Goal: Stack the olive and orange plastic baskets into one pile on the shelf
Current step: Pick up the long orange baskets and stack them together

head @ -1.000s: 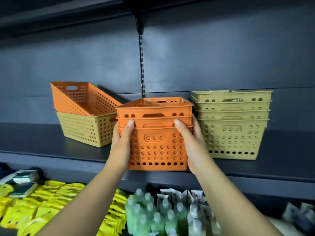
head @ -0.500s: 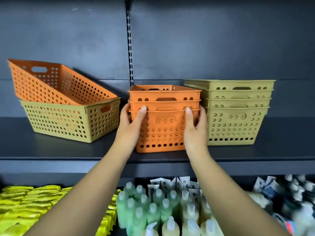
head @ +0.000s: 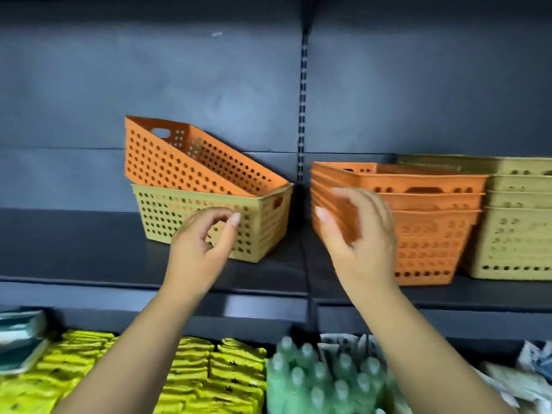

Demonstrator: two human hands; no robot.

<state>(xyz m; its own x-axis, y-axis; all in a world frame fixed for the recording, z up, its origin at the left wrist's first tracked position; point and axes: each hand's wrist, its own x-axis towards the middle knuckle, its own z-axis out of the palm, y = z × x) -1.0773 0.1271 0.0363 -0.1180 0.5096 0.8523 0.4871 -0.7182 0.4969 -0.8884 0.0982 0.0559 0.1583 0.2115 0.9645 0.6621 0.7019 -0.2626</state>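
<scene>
Backdrop: a dark slate-blue shelving unit with a slotted upright (head: 302, 94) running down the middle of the back panel
Shelf: the dark shelf (head: 89, 249) carries all the baskets; below it a lower tier shows yellow packets (head: 191, 372) and pale green bottles (head: 322, 380)
Tilted orange basket: a single orange basket (head: 191, 162) sits crooked inside the olive basket (head: 263, 222) at the left, one end raised high and the other sunk in, so it is not nested flat
Orange stack: three nested orange baskets (head: 430, 228) stand upright on the shelf to the right of the upright, just beside the olive stack (head: 519, 222), which runs off the right edge
Left hand: the left hand (head: 200, 243) hovers in front of the olive basket's long side, fingers loosely curled with thumb and forefinger near each other, holding nothing
Right hand: the right hand (head: 358, 234) is blurred, fingers spread and relaxed in front of the orange stack's left corner; contact cannot be told, and it grips nothing
Handling: thin perforated plastic, probably light and a little springy, with rims stiffer than walls; smooth sides may slip, so the rolled rim or the oval handle slots at the short ends look the surest holds
Likely next hold: the tilted orange basket by its raised rim, lifted free and levelled before nesting
Risk: a nested basket may bind and drag the one beneath along with it
</scene>
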